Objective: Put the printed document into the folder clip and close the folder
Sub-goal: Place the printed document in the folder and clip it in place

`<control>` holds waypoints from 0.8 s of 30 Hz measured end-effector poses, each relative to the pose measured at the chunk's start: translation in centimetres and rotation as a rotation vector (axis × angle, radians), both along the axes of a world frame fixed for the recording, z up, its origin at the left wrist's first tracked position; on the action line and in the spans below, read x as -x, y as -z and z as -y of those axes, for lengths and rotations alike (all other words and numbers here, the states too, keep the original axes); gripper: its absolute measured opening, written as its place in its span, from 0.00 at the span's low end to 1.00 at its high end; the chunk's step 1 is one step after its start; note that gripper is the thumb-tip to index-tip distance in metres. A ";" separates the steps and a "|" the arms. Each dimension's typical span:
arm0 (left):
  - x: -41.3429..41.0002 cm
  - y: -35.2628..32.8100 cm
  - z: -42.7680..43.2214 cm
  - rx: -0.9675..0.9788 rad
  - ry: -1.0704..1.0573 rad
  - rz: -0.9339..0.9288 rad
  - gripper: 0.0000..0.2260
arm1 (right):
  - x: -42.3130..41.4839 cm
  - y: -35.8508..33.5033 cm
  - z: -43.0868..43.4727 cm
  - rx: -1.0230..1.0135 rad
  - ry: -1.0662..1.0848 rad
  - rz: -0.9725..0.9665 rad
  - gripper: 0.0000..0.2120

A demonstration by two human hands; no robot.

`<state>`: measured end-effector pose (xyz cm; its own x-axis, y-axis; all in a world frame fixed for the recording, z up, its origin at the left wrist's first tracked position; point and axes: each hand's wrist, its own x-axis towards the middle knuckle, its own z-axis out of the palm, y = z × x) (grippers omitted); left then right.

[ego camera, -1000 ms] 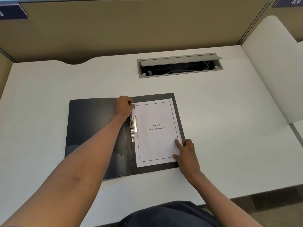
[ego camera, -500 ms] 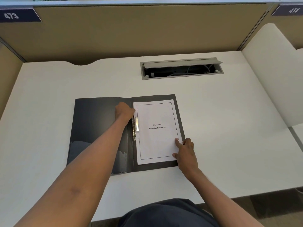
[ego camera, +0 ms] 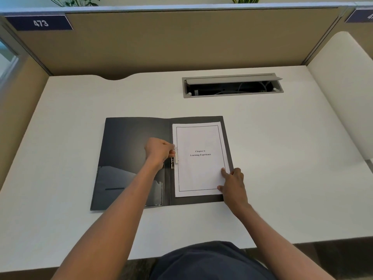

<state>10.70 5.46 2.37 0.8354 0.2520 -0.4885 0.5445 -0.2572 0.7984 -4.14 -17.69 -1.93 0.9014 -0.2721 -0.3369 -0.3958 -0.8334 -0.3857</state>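
Note:
A dark grey folder (ego camera: 129, 142) lies open flat on the white desk (ego camera: 282, 158). The printed document (ego camera: 199, 168), white with "Chapter 6 Learning Experience" in its middle, rests on the folder's right half. A metal clip (ego camera: 175, 158) runs along the spine at the paper's left edge. My left hand (ego camera: 159, 150) is closed with its fingers on the clip's upper part. My right hand (ego camera: 232, 182) presses the document's lower right corner, thumb and fingers on the paper.
An open cable tray (ego camera: 232, 85) with wires is set into the desk behind the folder. Beige partition walls (ego camera: 181, 41) close off the back and left. A white divider (ego camera: 343, 87) stands at the right. The folder's left half has a clear inner pocket (ego camera: 125, 188).
My left hand slid down the spine from the document's top corner to the clip. The right hand kept its hold on the lower right corner. The view tilted upward.

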 end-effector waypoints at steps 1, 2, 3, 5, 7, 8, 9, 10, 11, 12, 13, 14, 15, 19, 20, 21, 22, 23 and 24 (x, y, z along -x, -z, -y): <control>0.5 0.2 -0.1 0.000 -0.007 -0.002 0.07 | 0.0 0.0 0.0 -0.008 0.006 0.000 0.32; 0.9 0.3 -0.2 0.003 -0.017 -0.003 0.08 | 0.0 0.0 0.0 -0.014 0.011 -0.001 0.32; 1.3 0.5 -0.2 0.009 -0.025 -0.003 0.09 | 0.0 -0.1 0.0 -0.017 0.015 -0.002 0.32; 2.1 1.0 -0.4 0.019 -0.034 0.001 0.08 | -0.1 -0.1 0.0 -0.013 0.016 -0.006 0.32; 3.0 1.3 -0.5 0.018 -0.036 0.015 0.04 | -0.1 -0.1 0.0 -0.010 0.015 -0.011 0.31; 3.4 1.4 -0.5 0.018 -0.040 0.026 0.03 | -0.1 -0.2 0.0 -0.010 0.015 -0.015 0.31; 3.8 1.5 -0.5 0.018 -0.046 0.039 0.03 | -0.1 -0.2 0.0 -0.007 0.015 -0.017 0.31; 4.1 1.6 -0.5 0.015 -0.053 0.050 0.03 | -0.1 -0.2 0.0 -0.002 0.014 -0.017 0.31; 4.5 1.7 -0.5 0.005 -0.058 0.057 0.04 | -0.1 -0.1 0.0 0.002 0.012 -0.017 0.31; 4.8 1.9 -0.5 -0.012 -0.058 0.060 0.05 | -0.1 -0.1 0.0 0.004 0.011 -0.017 0.31; 5.1 2.0 -0.5 -0.031 -0.055 0.060 0.04 | -0.1 -0.1 0.0 0.004 0.010 -0.016 0.31; 5.3 2.2 -0.5 -0.051 -0.049 0.059 0.04 | -0.1 -0.1 0.0 0.003 0.010 -0.016 0.31; 5.6 2.5 -0.5 -0.070 -0.043 0.056 0.03 | -0.2 -0.1 0.0 0.000 0.011 -0.015 0.31; 6.0 3.2 -0.7 -0.133 -0.033 0.039 0.09 | -0.1 -0.1 0.0 0.010 -0.001 -0.008 0.31; 6.1 3.3 -0.7 -0.147 -0.026 0.045 0.10 | -0.1 -0.1 0.1 0.017 -0.006 -0.008 0.31; 6.1 3.3 -0.7 -0.160 -0.018 0.050 0.11 | -0.1 -0.1 0.1 0.020 -0.011 -0.009 0.30; 6.1 3.3 -0.6 -0.172 -0.008 0.054 0.11 | -0.1 0.0 0.1 0.021 -0.013 -0.009 0.30; 6.2 3.3 -0.5 -0.185 0.002 0.054 0.11 | -0.1 0.0 0.1 0.018 -0.013 -0.010 0.30; 6.2 3.3 -0.5 -0.196 0.013 0.053 0.12 | -0.1 0.0 0.1 0.014 -0.010 -0.011 0.31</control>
